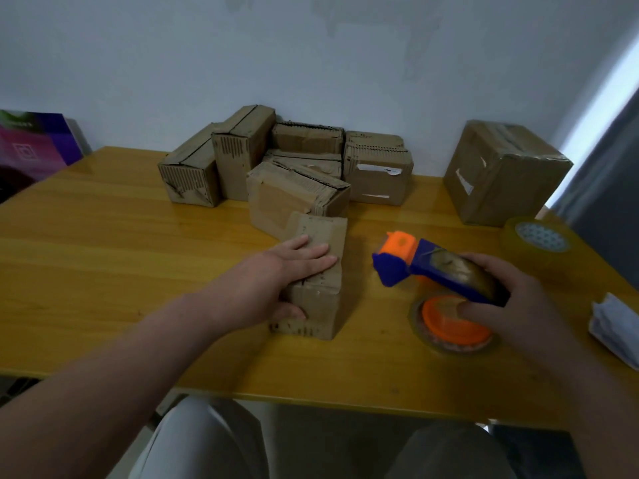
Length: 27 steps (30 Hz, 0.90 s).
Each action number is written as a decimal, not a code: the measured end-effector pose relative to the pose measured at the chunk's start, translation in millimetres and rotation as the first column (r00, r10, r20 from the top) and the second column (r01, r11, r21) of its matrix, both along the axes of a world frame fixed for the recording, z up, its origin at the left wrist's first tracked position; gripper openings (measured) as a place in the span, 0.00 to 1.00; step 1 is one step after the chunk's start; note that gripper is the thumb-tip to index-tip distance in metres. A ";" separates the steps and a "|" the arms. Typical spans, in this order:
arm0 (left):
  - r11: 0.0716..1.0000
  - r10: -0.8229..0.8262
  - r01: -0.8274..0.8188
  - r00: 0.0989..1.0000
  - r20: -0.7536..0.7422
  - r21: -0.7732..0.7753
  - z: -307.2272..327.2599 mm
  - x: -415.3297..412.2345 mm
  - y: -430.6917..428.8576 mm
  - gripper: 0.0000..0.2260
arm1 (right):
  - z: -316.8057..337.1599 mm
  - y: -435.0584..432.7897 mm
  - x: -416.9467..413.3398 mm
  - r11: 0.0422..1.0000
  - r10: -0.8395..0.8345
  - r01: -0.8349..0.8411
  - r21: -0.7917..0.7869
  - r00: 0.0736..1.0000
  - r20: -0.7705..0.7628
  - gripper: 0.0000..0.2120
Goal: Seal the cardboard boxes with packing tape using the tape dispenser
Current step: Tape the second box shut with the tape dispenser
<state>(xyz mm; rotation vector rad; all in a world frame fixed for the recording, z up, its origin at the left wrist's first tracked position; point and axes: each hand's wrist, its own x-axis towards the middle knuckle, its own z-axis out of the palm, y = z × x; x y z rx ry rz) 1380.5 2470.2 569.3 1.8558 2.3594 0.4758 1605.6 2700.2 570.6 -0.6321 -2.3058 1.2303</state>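
**A:** What lies left of centre?
**B:** The left hand (276, 281) rests flat on the small cardboard box (320, 299). Its fingers are straight on the top and its thumb is against the near face. A pile of boxes (276, 160) stands at the box's 12 o'clock.
**A:** And at its 3 o'clock?
**B:** The right hand (515, 299) grips the tape dispenser (439, 267) over the table (103, 236), with the nose toward 10 o'clock. A spare tape roll (539, 243) lies at the dispenser's 2 o'clock.
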 end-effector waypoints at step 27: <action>0.742 0.271 -0.669 0.253 0.929 -0.034 53.0 11.1 -38.7 0.04 | 59.4 -25.1 -14.8 0.934 0.340 -0.345 0.093 0.938 0.069 0.40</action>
